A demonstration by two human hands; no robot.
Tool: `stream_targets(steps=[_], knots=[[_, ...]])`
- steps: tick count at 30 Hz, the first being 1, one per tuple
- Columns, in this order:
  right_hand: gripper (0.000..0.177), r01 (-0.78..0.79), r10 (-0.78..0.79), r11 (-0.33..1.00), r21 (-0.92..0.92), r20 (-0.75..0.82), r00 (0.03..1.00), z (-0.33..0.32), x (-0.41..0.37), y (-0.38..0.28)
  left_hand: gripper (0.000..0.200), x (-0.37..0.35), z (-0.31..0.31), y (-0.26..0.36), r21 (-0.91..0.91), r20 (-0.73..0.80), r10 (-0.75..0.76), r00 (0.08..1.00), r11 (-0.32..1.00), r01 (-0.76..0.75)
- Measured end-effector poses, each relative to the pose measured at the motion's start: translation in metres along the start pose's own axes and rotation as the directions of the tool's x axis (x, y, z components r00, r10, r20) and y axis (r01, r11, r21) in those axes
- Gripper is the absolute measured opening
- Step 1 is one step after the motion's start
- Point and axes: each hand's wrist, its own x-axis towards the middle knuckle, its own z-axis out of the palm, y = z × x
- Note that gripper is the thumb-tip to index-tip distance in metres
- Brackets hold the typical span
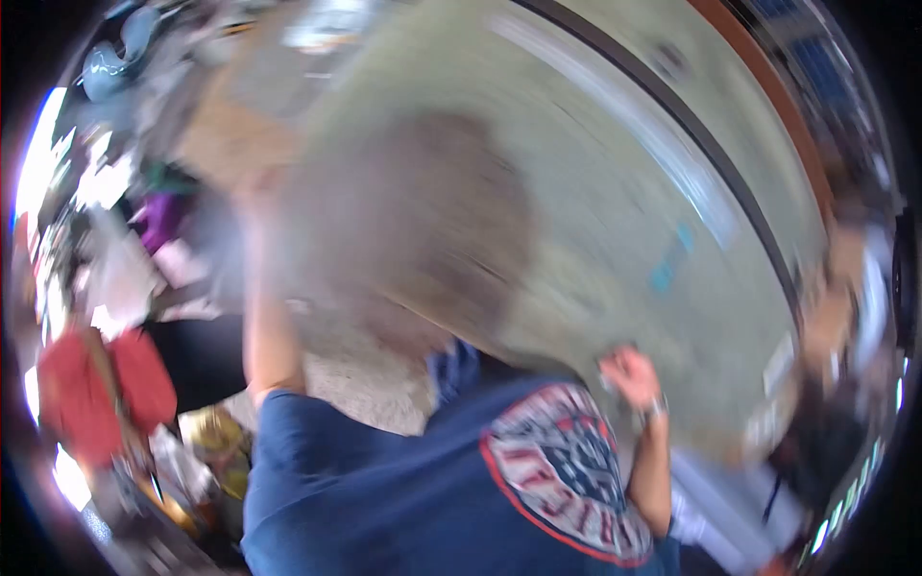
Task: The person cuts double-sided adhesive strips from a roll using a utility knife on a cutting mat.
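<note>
Neither my left hand nor my right hand shows in the head view. Directly before me is another person in a navy T-shirt with a round red-and-white print, their head a brown blur. That person's left arm stretches up and away, its hand smeared by motion. At the right their other hand, with a band at the wrist, has bent fingers; whether it holds anything I cannot make out.
A broad pale green surface with a teal mark and a dark curved strip spans the upper right. Blurred clutter lies left, with a red item and a yellowish bag. A brown board is above.
</note>
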Motion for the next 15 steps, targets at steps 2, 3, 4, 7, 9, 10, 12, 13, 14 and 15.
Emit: stream_targets(steps=[2, 3, 4, 7, 9, 10, 12, 13, 14, 15], knots=[[0.029, 0.078, -0.08, 0.995, -0.065, -0.023, 0.997, -0.014, -0.013, 0.007, 0.026, 0.003, -0.007, 0.107, 0.189, 0.15, -0.222, 0.963, 0.963, 0.193], [0.029, 0.021, -0.021, 1.0, 0.012, -0.058, 0.998, -0.019, -0.026, -0.007, 0.027, 0.006, -0.003, 0.082, 0.178, 0.135, -0.332, 0.934, 0.935, 0.307], [0.026, -0.019, 0.028, 0.993, 0.118, -0.074, 0.997, -0.024, -0.029, 0.015, 0.027, 0.011, -0.001, 0.061, 0.149, 0.141, -0.263, 0.954, 0.959, 0.242], [0.023, -0.06, 0.079, 0.988, 0.14, -0.137, 0.987, -0.023, -0.044, 0.032, 0.029, 0.013, 0.001, 0.019, -0.063, 0.196, -0.196, 0.961, 0.975, 0.212], [0.023, -0.06, 0.08, 0.989, 0.136, -0.149, 0.986, -0.027, -0.046, 0.039, 0.029, 0.017, 0.002, 0.008, 0.019, 0.179, -0.214, 0.96, 0.977, 0.214], [0.024, -0.064, 0.082, 0.992, 0.113, -0.167, 0.983, -0.031, -0.048, 0.041, 0.03, 0.021, 0.003, 0.004, -0.03, 0.186, -0.222, 0.957, 0.972, 0.232], [0.026, -0.091, 0.102, 0.994, 0.064, -0.199, 0.975, -0.036, -0.057, 0.042, 0.03, 0.023, 0.003, -0.001, -0.122, 0.214, -0.25, 0.944, 0.952, 0.28], [0.029, -0.088, 0.091, 0.996, 0.025, -0.216, 0.972, -0.04, -0.06, 0.049, 0.029, 0.027, 0.001, 0.007, -0.123, 0.199, -0.274, 0.941, 0.946, 0.302], [0.031, -0.099, 0.088, 0.994, -0.036, -0.234, 0.968, -0.039, -0.062, 0.049, 0.029, 0.029, 0.001, 0.005, -0.13, 0.208, -0.277, 0.938, 0.943, 0.307], [0.032, -0.111, 0.083, 0.989, -0.1, -0.252, 0.964, -0.038, -0.063, 0.047, 0.029, 0.031, 0.001, 0.002, -0.139, 0.215, -0.281, 0.935, 0.939, 0.314]])
